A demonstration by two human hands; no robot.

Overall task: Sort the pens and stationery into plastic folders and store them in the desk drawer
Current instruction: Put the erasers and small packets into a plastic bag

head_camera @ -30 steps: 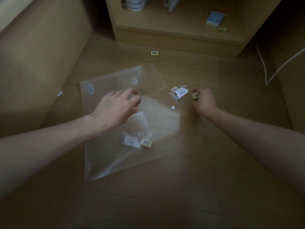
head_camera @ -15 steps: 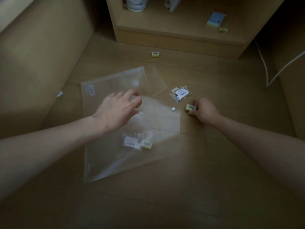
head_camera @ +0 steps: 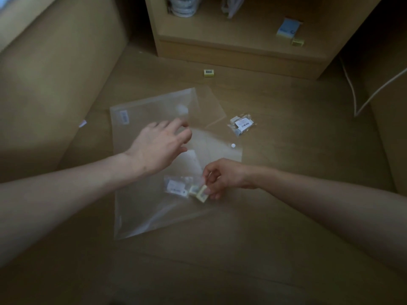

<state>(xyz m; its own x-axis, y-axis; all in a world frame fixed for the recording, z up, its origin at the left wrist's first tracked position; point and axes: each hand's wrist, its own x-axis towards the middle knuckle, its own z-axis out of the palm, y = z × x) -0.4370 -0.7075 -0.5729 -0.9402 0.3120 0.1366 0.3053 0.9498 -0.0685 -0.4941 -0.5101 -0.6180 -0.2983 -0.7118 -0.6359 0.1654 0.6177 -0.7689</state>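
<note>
The right hand (head_camera: 217, 179), pinching a small eraser (head_camera: 202, 193), had travelled from three o'clock into the plastic folder (head_camera: 154, 214) on the floor. The left hand (head_camera: 159, 148), fingers spread, held the flap open; packing proceeded.

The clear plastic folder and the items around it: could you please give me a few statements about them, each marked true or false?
1. The right hand pinches a small yellow box over the clear plastic folder. True.
2. The left hand grips a pen. False: it holds nothing, fingers spread above the folder.
3. A small labelled bag lies on the floor beside the folder. True.
4. The yellow box near the shelf sits inside the folder. False: it lies on the bare floor.
</note>
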